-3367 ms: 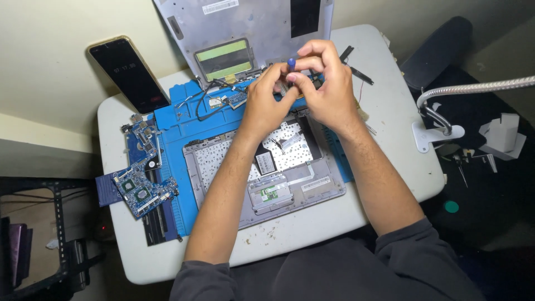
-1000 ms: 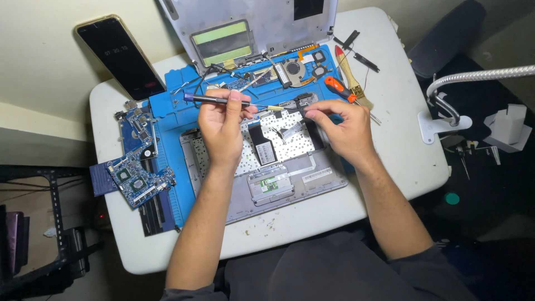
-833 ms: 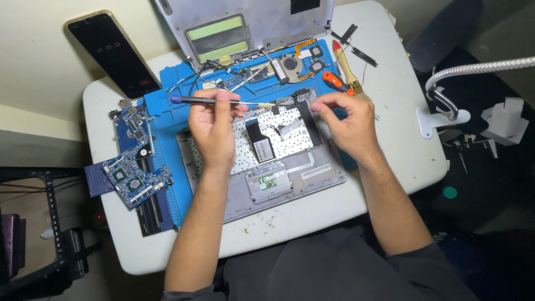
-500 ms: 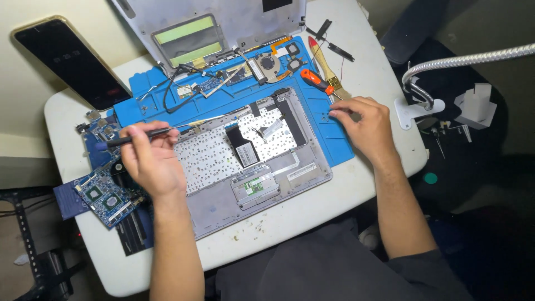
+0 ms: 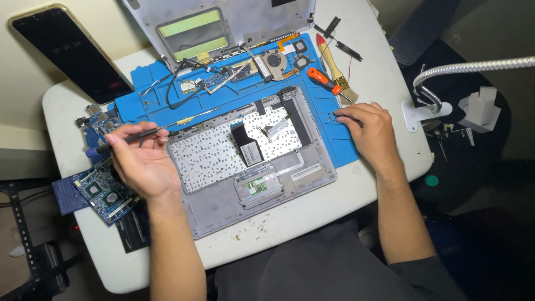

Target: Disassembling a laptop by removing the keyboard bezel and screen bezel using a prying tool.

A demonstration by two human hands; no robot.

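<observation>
The left hand pinches a thin black screwdriver in its grip, over the left edge of the opened laptop base. The right hand rests fingers-down on the blue mat, holding nothing visible, near an orange screwdriver.

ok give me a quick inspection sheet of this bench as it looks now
surface: white table with a blue mat on it
job's things: opened laptop base, keyboard underside up; screwdriver
clutter: orange-handled screwdriver, brush, circuit board, phone, cooling fan
grippers: left hand holds the screwdriver; right hand has its fingertips on the mat's right edge
cables: black wires loose on the mat
surroundings: gooseneck lamp arm, dark floor
</observation>
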